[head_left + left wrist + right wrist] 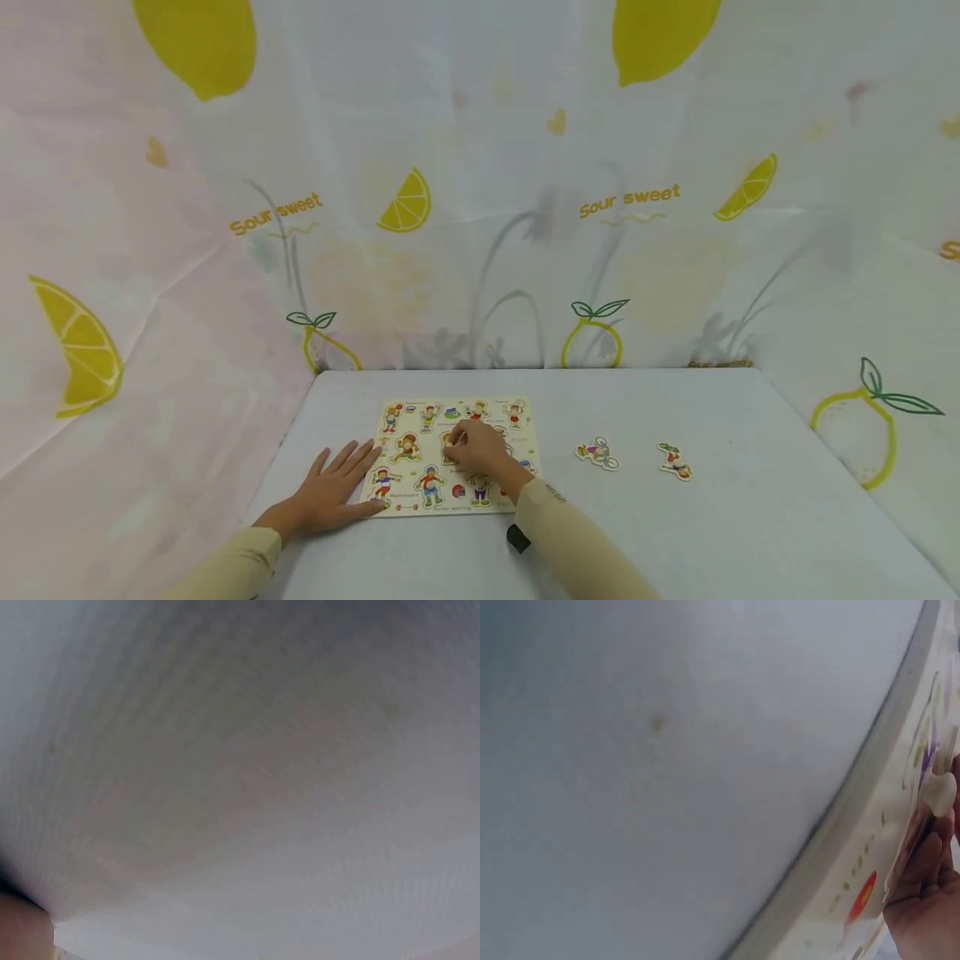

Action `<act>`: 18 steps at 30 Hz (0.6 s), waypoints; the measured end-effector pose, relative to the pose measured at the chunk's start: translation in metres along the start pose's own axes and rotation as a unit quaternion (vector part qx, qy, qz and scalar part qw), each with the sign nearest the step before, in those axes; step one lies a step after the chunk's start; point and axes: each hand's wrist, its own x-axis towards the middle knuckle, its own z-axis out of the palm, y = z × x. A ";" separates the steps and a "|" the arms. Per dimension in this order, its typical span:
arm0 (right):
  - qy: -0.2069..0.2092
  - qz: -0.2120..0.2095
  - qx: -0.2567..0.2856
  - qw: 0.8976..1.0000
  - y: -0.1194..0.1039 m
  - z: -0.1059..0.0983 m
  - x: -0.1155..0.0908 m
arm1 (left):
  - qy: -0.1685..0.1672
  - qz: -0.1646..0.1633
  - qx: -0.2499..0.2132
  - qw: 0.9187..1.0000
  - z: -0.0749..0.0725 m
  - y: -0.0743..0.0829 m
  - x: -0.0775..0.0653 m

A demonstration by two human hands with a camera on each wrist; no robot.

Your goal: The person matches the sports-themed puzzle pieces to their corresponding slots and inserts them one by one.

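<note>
A pale wooden peg puzzle board (416, 502) with printed sports figures lies on the white table. My left hand (330, 492) rests flat at its left edge, fingers spread and thumb touching the lower left corner. Over the middle of the board, my right hand (477, 450) pinches a puzzle piece (448, 450), mostly covered by the fingers. A pale round knob (939, 793) shows beside the right fingers in the right wrist view. The left wrist view has mostly white tabletop and a sliver of the hand (22, 930).
To the right of the board lie two loose pieces, a cyclist piece (598, 453) and another figure piece (675, 462). A small black object (517, 538) sits by the right sleeve. Lemon-printed cloth (480, 275) hangs behind the table (750, 533) and at its sides.
</note>
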 end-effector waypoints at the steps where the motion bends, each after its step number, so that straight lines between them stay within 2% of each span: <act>1: 0.003 0.000 0.001 1.000 0.000 0.000 0.000 | 0.003 0.001 -0.001 1.000 0.000 0.000 0.000; 8: 0.013 0.015 0.007 1.000 -0.004 -0.002 -0.001 | 0.005 0.013 0.011 1.000 -0.002 0.003 -0.002; 14: 0.028 0.034 -0.009 0.999 -0.006 0.004 -0.001 | -0.001 0.006 0.029 1.000 0.001 0.001 -0.001; 18: 0.035 0.044 0.011 0.998 -0.005 0.004 0.001 | -0.006 0.001 0.040 0.999 0.003 -0.001 0.002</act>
